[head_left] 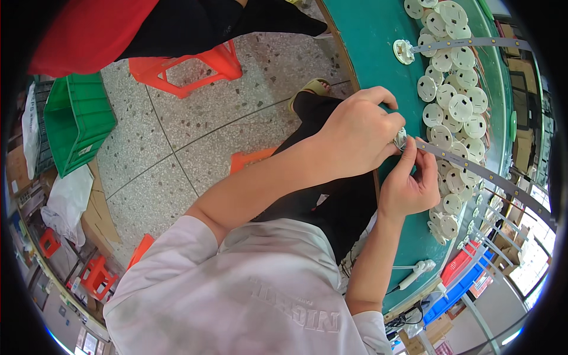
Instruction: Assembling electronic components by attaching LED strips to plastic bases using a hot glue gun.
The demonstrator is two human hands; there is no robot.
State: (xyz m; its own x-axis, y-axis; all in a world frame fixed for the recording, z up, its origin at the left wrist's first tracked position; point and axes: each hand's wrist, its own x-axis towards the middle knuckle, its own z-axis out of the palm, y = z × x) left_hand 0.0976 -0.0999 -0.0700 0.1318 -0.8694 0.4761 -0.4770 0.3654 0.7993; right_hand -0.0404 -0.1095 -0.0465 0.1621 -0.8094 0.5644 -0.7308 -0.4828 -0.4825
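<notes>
Both my hands meet at the near edge of the green-topped table (376,53). My left hand (362,133) is closed in a pinch on a small white disc (401,138), mostly hidden by the fingers. Just right of it, my right hand (414,183) pinches the end of a grey LED strip (473,167), between thumb and fingers. The strip runs off to the right, over a pile of round white discs (460,108) with small dark slots. Whether strip and disc are joined between my fingertips is too small to tell.
Farther up the table, another LED strip (479,42) is joined to a white disc (403,52). A white corded hand tool (419,272) lies at the lower right. Left are a seated person's dark-clad leg (195,23), an orange stool (189,68) and a green crate (80,121).
</notes>
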